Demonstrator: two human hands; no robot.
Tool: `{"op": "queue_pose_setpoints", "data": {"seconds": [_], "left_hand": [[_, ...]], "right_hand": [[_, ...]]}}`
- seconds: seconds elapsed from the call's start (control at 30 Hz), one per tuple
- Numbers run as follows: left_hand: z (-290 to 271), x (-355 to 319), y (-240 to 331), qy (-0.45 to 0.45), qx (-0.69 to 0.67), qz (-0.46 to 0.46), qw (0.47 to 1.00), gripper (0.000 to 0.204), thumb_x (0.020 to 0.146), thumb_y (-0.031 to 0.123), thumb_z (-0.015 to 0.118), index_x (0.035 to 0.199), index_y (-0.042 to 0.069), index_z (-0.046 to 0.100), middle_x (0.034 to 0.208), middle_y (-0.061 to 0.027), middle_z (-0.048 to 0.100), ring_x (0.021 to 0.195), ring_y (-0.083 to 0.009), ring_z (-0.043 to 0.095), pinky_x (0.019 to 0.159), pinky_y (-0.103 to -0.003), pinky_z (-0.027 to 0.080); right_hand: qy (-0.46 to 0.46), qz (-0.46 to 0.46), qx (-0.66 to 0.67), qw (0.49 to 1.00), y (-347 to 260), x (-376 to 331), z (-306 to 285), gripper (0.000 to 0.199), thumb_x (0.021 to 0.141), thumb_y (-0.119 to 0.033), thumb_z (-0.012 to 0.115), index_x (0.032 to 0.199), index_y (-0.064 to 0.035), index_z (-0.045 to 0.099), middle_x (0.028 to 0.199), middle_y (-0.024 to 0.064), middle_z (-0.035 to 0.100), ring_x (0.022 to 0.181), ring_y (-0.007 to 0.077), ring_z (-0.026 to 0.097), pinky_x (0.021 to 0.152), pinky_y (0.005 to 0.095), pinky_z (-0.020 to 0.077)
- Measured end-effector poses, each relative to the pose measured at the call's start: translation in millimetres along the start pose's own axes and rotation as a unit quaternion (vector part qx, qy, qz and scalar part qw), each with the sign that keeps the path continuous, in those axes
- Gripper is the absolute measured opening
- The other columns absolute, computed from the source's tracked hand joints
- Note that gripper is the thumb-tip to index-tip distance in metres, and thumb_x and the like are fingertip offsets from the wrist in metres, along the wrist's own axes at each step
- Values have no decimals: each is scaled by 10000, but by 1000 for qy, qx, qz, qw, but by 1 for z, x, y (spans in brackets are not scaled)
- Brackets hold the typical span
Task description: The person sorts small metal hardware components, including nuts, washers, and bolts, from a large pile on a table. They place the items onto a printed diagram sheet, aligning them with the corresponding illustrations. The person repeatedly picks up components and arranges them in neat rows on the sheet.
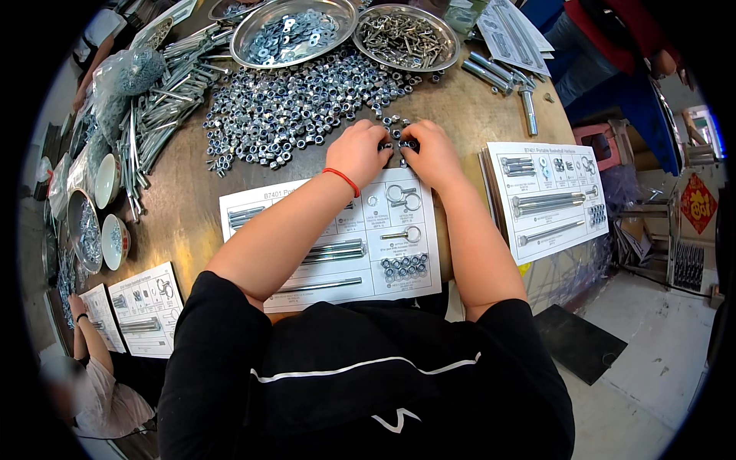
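Note:
Both my hands are at the near right edge of a big pile of silvery lock nuts with blue inner rings. My left hand, a red cord at its wrist, curls its fingers around a few nuts. Facing it, my right hand has thumb and fingers closed on nuts as well. How many each hand holds is hidden by the fingers. A few loose nuts lie between and just beyond the hands. Under my forearms rests a printed parts card with pictures of bolts, pins and nuts.
Beyond the pile stand a metal tray of washers and one of small screws. Long bolts heap up at left beside bowls. Thick bolts and stacked cards are at right. A co-worker's hand is at lower left.

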State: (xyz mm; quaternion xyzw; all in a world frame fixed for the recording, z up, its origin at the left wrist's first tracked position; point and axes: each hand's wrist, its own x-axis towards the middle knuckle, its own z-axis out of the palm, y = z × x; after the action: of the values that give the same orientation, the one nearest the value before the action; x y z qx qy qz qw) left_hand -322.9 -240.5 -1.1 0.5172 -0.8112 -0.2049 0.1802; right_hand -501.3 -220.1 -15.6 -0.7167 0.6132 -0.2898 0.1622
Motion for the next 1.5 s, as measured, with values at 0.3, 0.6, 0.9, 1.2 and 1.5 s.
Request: {"op": "queue_pose_setpoints", "data": {"seconds": [0.3,0.6,0.9,1.2,1.5], "left_hand": [[-8,7,-4,-13,-44,-101,994,292,868,264,687,1078,62,674,991,-132,666,892,-295,652,795,-393,520],[5,-2,-3,-4,0,-43,999,233,841,206,703,1026,64,695,1002,-143,637,942,-336,635,835,-424,516],[-35,-88,24,28,-29,108,993,214,808,177,744,969,43,699,879,-105,644,771,-281,638,689,-380,528],[13,-208,36,-78,-59,197,976,192,786,110,732,966,72,677,915,-81,605,779,-276,636,666,-365,536],[24,-214,49,-67,-125,97,985,282,770,147,762,988,67,601,961,-126,533,775,-331,625,650,-410,536]], "right_hand": [[3,-25,29,999,-5,12,16,227,765,-46,707,987,-85,688,1027,110,629,1037,339,574,884,426,486],[1,14,6,1000,-8,14,19,203,761,-48,715,963,-65,702,984,146,643,985,359,604,858,447,499],[30,-23,67,997,-52,-82,-53,227,782,-33,714,1007,-24,681,976,111,650,885,248,642,764,354,521],[-95,-119,22,988,-52,-221,-30,244,746,-40,720,977,-60,644,966,82,607,963,287,604,771,373,511],[-29,94,33,995,-60,-238,-25,409,690,-111,845,989,-60,570,652,54,500,579,213,520,544,335,436]]}}
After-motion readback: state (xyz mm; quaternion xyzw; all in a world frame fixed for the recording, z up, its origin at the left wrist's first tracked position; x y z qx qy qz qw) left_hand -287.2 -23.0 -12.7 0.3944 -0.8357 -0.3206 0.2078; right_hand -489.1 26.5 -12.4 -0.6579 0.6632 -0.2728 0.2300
